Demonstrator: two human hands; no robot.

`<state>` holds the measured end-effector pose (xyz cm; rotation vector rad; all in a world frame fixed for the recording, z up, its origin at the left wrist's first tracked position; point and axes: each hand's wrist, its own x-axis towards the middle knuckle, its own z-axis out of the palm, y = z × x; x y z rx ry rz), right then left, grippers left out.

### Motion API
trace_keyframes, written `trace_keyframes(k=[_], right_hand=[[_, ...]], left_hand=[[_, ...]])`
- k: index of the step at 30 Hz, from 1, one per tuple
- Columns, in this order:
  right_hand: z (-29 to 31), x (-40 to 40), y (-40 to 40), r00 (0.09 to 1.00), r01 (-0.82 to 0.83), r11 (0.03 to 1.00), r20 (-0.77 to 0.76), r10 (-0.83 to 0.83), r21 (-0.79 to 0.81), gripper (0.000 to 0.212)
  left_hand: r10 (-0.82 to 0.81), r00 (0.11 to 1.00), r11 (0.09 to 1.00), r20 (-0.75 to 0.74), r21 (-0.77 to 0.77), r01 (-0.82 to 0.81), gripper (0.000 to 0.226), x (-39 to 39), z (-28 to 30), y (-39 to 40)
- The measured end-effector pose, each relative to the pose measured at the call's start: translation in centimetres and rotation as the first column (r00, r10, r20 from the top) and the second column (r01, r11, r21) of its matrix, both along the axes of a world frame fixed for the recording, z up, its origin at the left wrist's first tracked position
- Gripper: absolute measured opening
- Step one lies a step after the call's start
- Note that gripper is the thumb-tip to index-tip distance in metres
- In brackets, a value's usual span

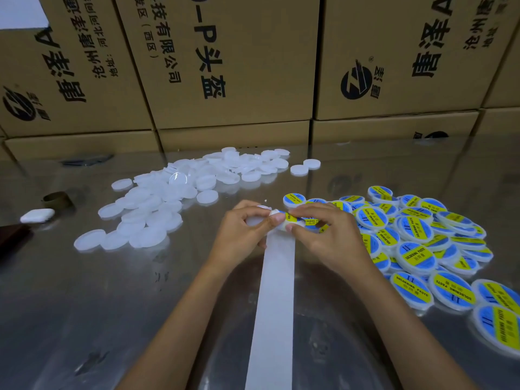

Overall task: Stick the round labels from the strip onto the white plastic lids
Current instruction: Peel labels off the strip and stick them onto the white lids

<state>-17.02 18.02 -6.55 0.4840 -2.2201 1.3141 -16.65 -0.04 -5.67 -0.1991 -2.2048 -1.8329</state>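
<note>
- Presently: round label (291,217), blue and yellow, at the far end of the strip (274,299), between both hands at scene centre.
- Left hand (243,230): fingers curled round a white lid (254,221).
- Right hand (323,232): thumb and fingertips pinch the label.
- Step, judged: label being peeled or laid on; next calls for centring and pressing flat.
- Blank lids (157,209): loose heap, far left.
- Labelled lids (416,249): heap, right.
- Cardboard boxes (225,66): stacked far, closed, contents unseen.

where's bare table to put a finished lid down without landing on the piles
Bare table lies near left, between the blank lids and the backing strip. Another gap sits far right, behind the labelled lids, before the boxes. The right side is crowded.
</note>
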Motion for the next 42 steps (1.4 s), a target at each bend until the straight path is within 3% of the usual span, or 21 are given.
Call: trace_keyframes(k=[5, 12, 17, 21, 24, 28, 33, 37, 42], right_hand=[[0.1, 0.0, 0.2, 0.994, 0.048, 0.995, -0.106, -0.038, 0.092, 0.012], [0.4, 0.5, 0.2, 0.993, -0.088, 0.993, 0.082, 0.081, 0.082, 0.007], [0.5, 0.6, 0.2, 0.996, -0.092, 0.981, 0.030, 0.088, 0.172, 0.028], [0.7, 0.7, 0.0, 0.999, -0.052, 0.977, 0.008, 0.051, 0.208, 0.025], [0.7, 0.7, -0.1, 1.000, -0.021, 0.992, -0.007, 0.022, 0.124, 0.018], [0.6, 0.5, -0.3, 0.996, 0.041, 0.998, 0.076, -0.037, -0.052, 0.017], [0.8, 0.1, -0.4, 0.965, 0.119, 0.951, 0.258, -0.042, -0.287, 0.023], [1.4, 0.2, -0.3, 0.934, 0.119, 0.869, 0.350, 0.066, -0.481, 0.024], [1.9, 0.4, -0.2, 0.921, 0.129, 0.802, 0.370, 0.121, -0.583, 0.025]], left_hand=[[-0.020, 1.000, 1.000, 0.001, -0.020, 0.020, 0.042, 0.4, 0.4, 0.3], [0.043, 0.999, 0.999, 0.031, -0.034, -0.042, 0.029, 0.3, 0.2, 0.0], [0.071, 0.997, 0.995, 0.021, -0.069, -0.070, 0.034, 0.2, 0.1, 0.2], [0.064, 0.998, 0.995, 0.013, -0.079, -0.062, 0.039, 0.3, 0.3, 0.3], [0.021, 1.000, 0.998, 0.022, -0.059, -0.020, 0.034, 0.3, 0.6, 0.2], [-0.054, 0.998, 0.997, 0.029, -0.045, 0.055, 0.008, 0.2, 0.5, 0.0], [0.134, 0.990, 0.985, -0.036, -0.107, -0.137, 0.006, 0.0, -0.5, 0.5], [0.206, 0.976, 0.967, 0.070, -0.167, -0.193, 0.036, 0.0, -0.1, 1.2], [0.147, 0.981, 0.956, 0.122, -0.271, -0.110, 0.040, 0.0, -0.4, 0.9]])
